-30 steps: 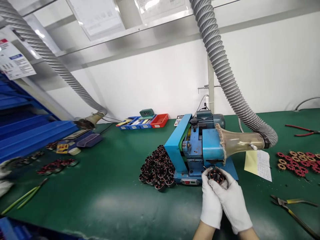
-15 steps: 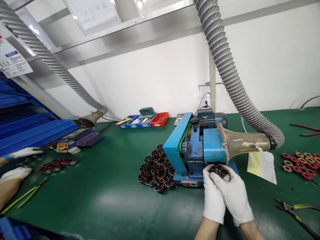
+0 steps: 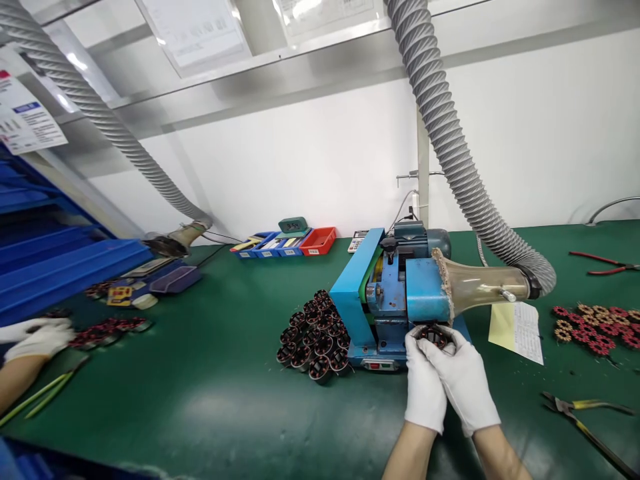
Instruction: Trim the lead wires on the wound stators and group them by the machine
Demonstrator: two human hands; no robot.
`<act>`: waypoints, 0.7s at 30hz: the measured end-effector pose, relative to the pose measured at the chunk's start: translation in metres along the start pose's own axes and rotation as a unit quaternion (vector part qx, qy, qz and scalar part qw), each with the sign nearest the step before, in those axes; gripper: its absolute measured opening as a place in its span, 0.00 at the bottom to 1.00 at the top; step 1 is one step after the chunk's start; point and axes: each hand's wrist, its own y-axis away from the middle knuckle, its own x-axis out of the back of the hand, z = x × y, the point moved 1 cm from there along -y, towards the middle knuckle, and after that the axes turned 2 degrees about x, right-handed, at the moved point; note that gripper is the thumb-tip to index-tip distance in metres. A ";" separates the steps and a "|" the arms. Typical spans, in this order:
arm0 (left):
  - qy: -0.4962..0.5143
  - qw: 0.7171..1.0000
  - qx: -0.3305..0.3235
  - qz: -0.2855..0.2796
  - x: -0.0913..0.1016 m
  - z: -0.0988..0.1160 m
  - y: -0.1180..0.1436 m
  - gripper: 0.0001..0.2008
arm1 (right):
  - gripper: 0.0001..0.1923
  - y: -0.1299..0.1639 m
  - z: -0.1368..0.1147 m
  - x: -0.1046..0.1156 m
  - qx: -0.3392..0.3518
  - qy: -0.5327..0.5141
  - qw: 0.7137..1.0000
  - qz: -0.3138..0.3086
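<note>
In white gloves, my left hand [image 3: 424, 390] and my right hand [image 3: 466, 383] are closed together around a motor stator [image 3: 434, 337], a dark ring with copper-coloured windings inside. They hold it at the front of the blue belt grinding machine [image 3: 427, 290], just under its hood. Whether the stator touches the machine's working part is hidden. Left of the machine sits a cluster of similar stators [image 3: 313, 337], grouped closely on the green bench [image 3: 215, 393].
A clear funnel [image 3: 485, 283] joins the hood to a grey hose [image 3: 440, 113]. Cutters [image 3: 565, 405], red-handled pliers [image 3: 607, 263], a paper note [image 3: 517, 330] and red and tan wound cores [image 3: 597, 327] lie right. A co-worker's gloved hands [image 3: 43, 337] are at far left; small bins [image 3: 320, 240] stand behind.
My hands and the stator stay at the hood with barely any visible change. The co-worker's hands have moved right and closer together, near their parts. The view has shifted slightly.
</note>
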 end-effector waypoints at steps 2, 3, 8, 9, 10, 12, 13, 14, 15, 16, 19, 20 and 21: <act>0.000 1.000 0.006 -0.007 0.000 0.000 0.001 0.11 | 0.20 0.001 0.001 0.001 0.001 -0.006 1.000 -0.008; 0.005 1.000 0.011 -0.013 0.002 0.000 0.004 0.11 | 0.20 0.003 0.001 0.002 0.000 -0.007 1.000 -0.009; -0.028 0.999 -0.011 -0.025 0.031 -0.001 0.028 0.15 | 0.22 0.034 0.011 0.009 0.028 -0.018 0.999 -0.004; -0.051 0.997 -0.027 -0.043 0.038 -0.001 0.033 0.18 | 0.23 0.042 0.015 0.009 0.043 -0.032 0.999 -0.001; -0.062 0.996 -0.036 -0.052 0.044 0.000 0.038 0.18 | 0.23 0.050 0.018 0.009 0.056 -0.048 0.997 0.005; -0.085 0.993 -0.042 -0.068 0.052 0.002 0.045 0.16 | 0.23 0.063 0.024 0.008 0.070 -0.079 0.994 0.021; -0.102 0.991 -0.046 -0.074 0.054 0.004 0.047 0.15 | 0.23 0.068 0.026 0.007 0.074 -0.086 0.993 0.028; -0.134 0.986 -0.056 -0.082 0.056 0.006 0.049 0.16 | 0.23 0.072 0.029 0.007 0.078 -0.085 0.993 0.026; -0.177 0.977 -0.073 -0.091 0.058 0.008 0.049 0.17 | 0.24 0.076 0.031 0.008 0.087 -0.077 0.993 0.006; -0.234 0.962 -0.097 -0.103 0.062 0.010 0.050 0.19 | 0.27 0.078 0.034 0.011 0.101 -0.060 0.993 -0.029; -0.426 0.888 -0.135 -0.110 0.088 0.014 0.046 0.21 | 0.35 0.074 0.047 0.036 0.147 0.008 0.978 -0.148; -0.485 0.859 -0.138 -0.088 0.103 0.014 0.043 0.20 | 0.35 0.067 0.052 0.050 0.151 0.033 0.975 -0.161; -0.546 0.822 -0.140 -0.077 0.118 0.014 0.039 0.19 | 0.32 0.056 0.056 0.067 0.146 0.052 0.976 -0.153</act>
